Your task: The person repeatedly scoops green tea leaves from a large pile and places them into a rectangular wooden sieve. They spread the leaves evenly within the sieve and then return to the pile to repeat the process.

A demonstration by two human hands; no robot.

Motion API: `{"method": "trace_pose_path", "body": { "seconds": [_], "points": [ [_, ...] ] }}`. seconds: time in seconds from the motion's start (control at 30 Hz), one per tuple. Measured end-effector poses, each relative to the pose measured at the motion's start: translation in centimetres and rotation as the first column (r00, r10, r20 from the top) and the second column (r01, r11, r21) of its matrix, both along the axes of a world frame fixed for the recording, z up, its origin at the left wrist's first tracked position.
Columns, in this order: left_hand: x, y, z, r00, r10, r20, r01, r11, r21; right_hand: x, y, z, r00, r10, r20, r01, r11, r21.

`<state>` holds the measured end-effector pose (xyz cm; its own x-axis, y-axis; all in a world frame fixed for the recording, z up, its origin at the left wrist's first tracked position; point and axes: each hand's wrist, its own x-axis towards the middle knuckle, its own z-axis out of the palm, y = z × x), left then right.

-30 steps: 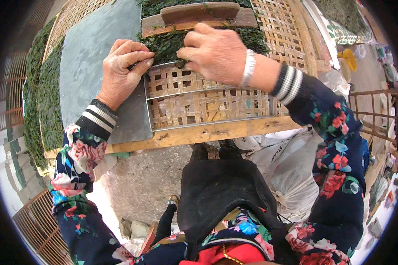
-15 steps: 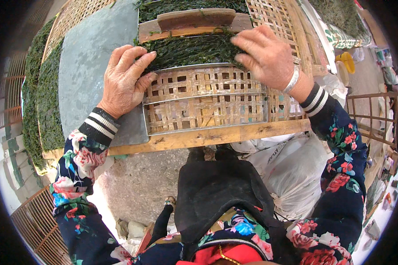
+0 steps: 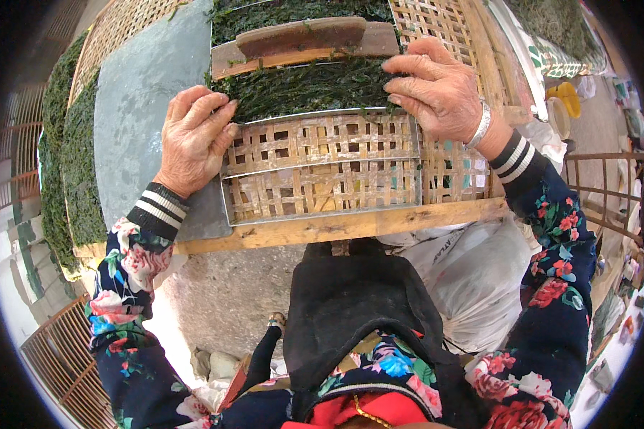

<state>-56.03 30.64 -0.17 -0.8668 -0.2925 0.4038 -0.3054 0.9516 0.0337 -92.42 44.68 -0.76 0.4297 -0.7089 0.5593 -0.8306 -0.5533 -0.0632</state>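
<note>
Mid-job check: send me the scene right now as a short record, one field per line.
Left hand: fingers bent, at the left end of the green strip; contact unclear
Right hand: fingers bent and spread, at the strip's right end; contact unclear
Strip: dark green, leafy, lying in a divided metal frame
Wooden board: raised ridge, across the frame just beyond the strip
Nearer sections: bare woven lattice
Left of frame: flat grey sheet
Near edge: wooden rail
Below right: whitish bag

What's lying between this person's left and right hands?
In the head view, a strip of dark green, seaweed-like strands lies between the left hand and right hand.
</note>
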Motion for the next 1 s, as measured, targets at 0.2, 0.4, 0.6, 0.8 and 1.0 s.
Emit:
{"method": "trace_pose_path", "body": {
  "seconds": [0.2, 0.4, 0.6, 0.8, 1.0],
  "points": [
    [-0.1, 0.1, 0.3, 1.0, -0.001, 0.02, 0.001, 1.0, -0.004, 2.1, -0.5, -1.1, 0.996, -0.013, -0.091, 0.022, 0.995, 0.099],
    [-0.1, 0.0, 0.1, 1.0, -0.002, 0.016, 0.002, 1.0, -0.002, 0.5, 1.1, -1.4, 0.991, 0.028, -0.133, -0.009, 0.99, 0.144],
    [0.0, 0.1, 0.1, 1.0, -0.002, 0.016, 0.001, 1.0, 0.015, 0.6, -0.3, -2.0, 0.992, 0.045, 0.117, -0.057, 0.994, 0.096],
    [-0.1, 0.0, -0.3, 1.0, -0.017, -0.016, 0.017, 1.0, 0.002, -0.1, 0.2, -1.8, 0.928, -0.19, 0.321, 0.213, 0.977, -0.035],
    [0.1, 0.1, -0.2, 1.0, -0.007, -0.02, 0.007, 1.0, -0.007, 0.6, 1.5, -1.3, 0.995, -0.098, -0.013, 0.098, 0.995, 0.001]
  ]
}}
